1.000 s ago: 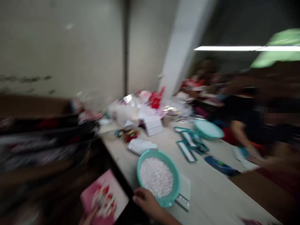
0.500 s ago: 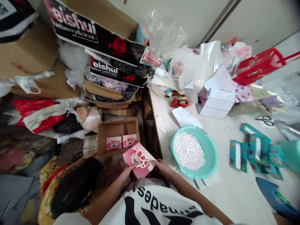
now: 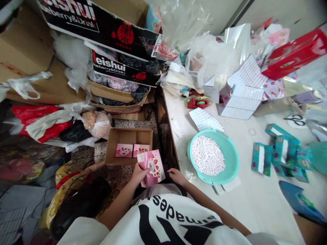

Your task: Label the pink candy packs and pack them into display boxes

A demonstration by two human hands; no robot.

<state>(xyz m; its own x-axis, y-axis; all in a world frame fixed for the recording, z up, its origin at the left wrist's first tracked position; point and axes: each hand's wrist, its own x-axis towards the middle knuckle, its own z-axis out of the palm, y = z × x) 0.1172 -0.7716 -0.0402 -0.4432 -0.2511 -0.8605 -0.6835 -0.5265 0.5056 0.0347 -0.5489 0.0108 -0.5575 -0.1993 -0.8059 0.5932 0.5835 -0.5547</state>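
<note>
My left hand (image 3: 139,175) is closed on the lower left side of a pink box (image 3: 155,166) printed with strawberries, held tilted in front of my lap. Just right of the box, and apart from it, my right hand (image 3: 177,177) has its fingers pinched together; whether anything small is between them I cannot make out. Beyond the pink box, an open cardboard carton (image 3: 109,146) sits low down with two similar pink boxes (image 3: 124,150) lying inside. On the table to the right stands a turquoise basin (image 3: 232,160) full of small whitish pellets (image 3: 208,154).
Another person (image 3: 76,200) is at lower left, an arm reaching to the carton. Stacked printed cartons (image 3: 107,32) rise behind. The table (image 3: 245,207) bears teal boxes (image 3: 262,159), a red tape dispenser (image 3: 198,103), scissors (image 3: 296,119), a blue tray (image 3: 300,200) and folded striped card (image 3: 241,102).
My right hand has let go of the pink box and drawn off to its right. The box has turned in my left hand, with a side panel now showing. The view has shifted slightly.
</note>
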